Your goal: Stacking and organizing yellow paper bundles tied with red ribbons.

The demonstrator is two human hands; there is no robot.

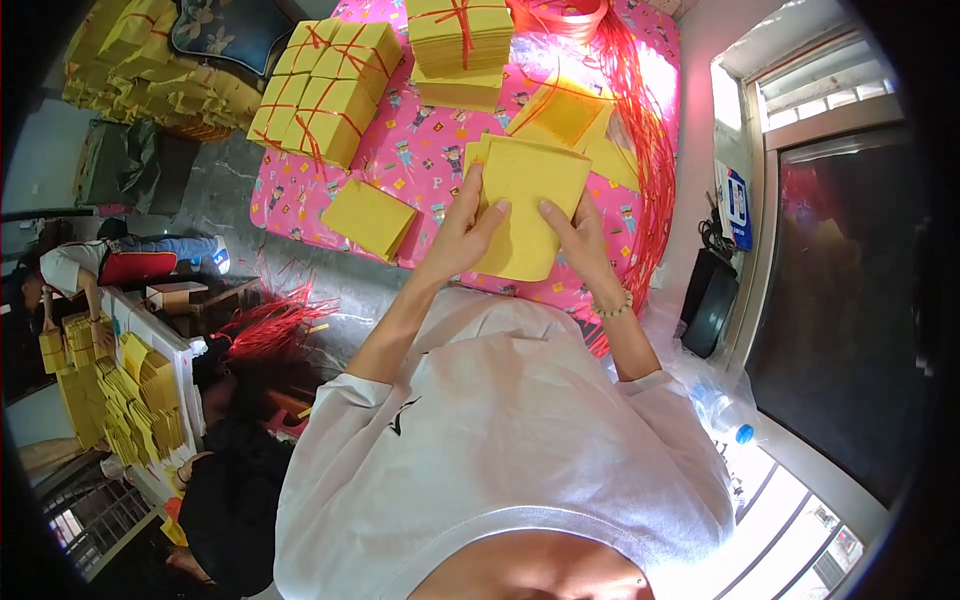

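Observation:
Between my two hands I hold a stack of yellow paper sheets above a pink patterned table cover. My left hand grips its left edge, thumb on top and fingers partly hidden behind. On the opposite edge, my right hand holds it the same way, a beaded bracelet on that wrist. A smaller folded yellow packet lies to the left. Just beyond the stack are more yellow sheets with an orange-printed square. A tall pile tied with red ribbon stands farther back.
Tied yellow bundles sit at the table's far left. Loose red ribbons hang along its right side, near the window wall. A plastic bottle is by my right elbow. Two other people work at a white table on the left.

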